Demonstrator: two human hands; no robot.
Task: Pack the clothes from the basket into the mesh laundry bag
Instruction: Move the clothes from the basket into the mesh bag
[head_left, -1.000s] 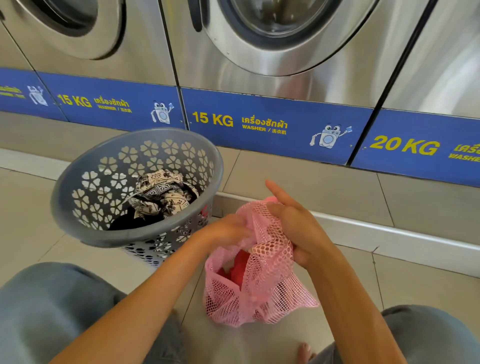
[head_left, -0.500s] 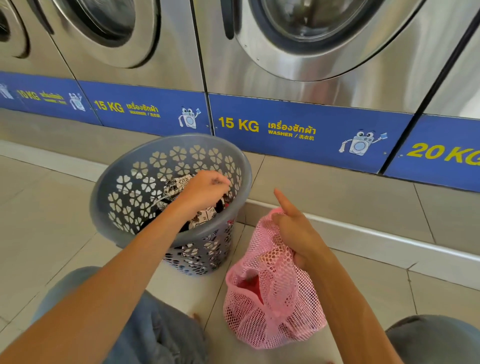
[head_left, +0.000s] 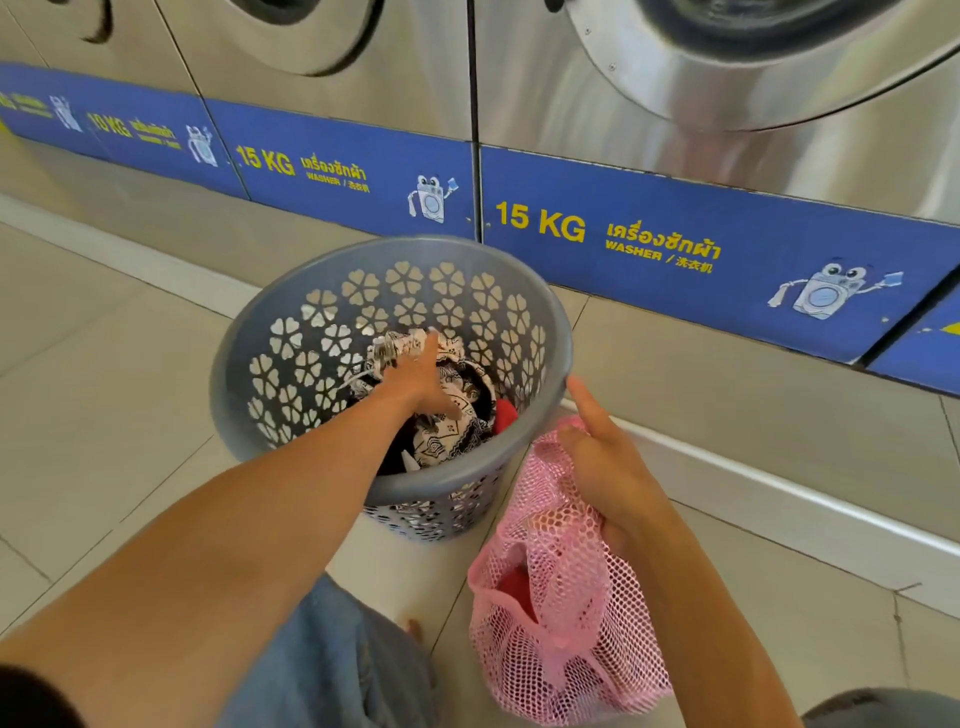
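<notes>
Two hands are occupied: patterned cloth (head_left: 457, 415) in the basket (head_left: 291, 457) is grasped by the left hand (head_left: 415, 376), the mesh bag (head_left: 566, 613) by the right hand (head_left: 608, 462).

a round grey plastic laundry basket (head_left: 291, 332) with flower-shaped cut-outs in its wall is standing upright on the tiled floor. inside it, a crumpled black-and-white patterned garment (head_left: 457, 415) is lying on top of dark clothing, and a bit of red fabric (head_left: 505, 415) is showing at the right inner edge. just beside the basket, to its right, a pink mesh laundry bag (head_left: 561, 613) is hanging with its mouth gathered at the top and its bottom sagging near the floor, with a red item (head_left: 514, 587) showing through the netting.
</notes>
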